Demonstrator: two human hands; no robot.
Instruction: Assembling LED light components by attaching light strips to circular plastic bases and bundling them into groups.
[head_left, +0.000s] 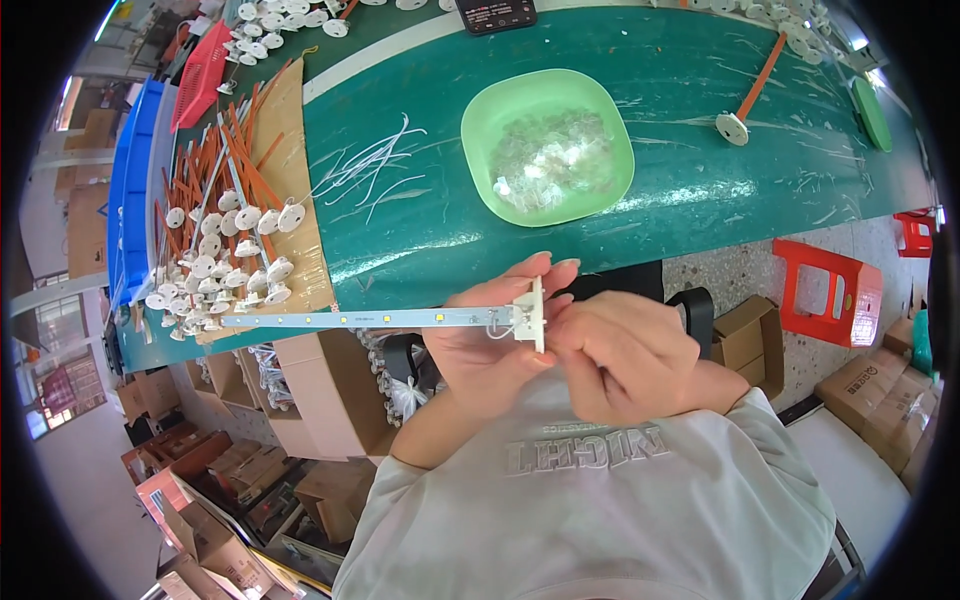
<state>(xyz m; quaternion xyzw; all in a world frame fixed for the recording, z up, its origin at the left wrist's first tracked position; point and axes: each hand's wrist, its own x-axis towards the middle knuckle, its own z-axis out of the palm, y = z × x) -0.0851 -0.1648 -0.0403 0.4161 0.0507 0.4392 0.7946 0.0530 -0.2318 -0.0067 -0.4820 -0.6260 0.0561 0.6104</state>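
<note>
Light strip (pixel 365 320), one: extends leftward from the left hand (pixel 480 365), whose thumb and fingers grip its white end cap (pixel 530 318). Right hand (pixel 630 350): closed, fingertips at the cap's outer face, anything pinched between them hidden. Likely fault: a hard push from the right could tilt the cap and strain the thin wires (pixel 495 324) over the left palm.

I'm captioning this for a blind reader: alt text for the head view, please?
A person's left hand holds the white end cap of a light strip, with the right hand at its outer face. Beyond, a green bowl and piled orange strips occupy a green table.
</note>
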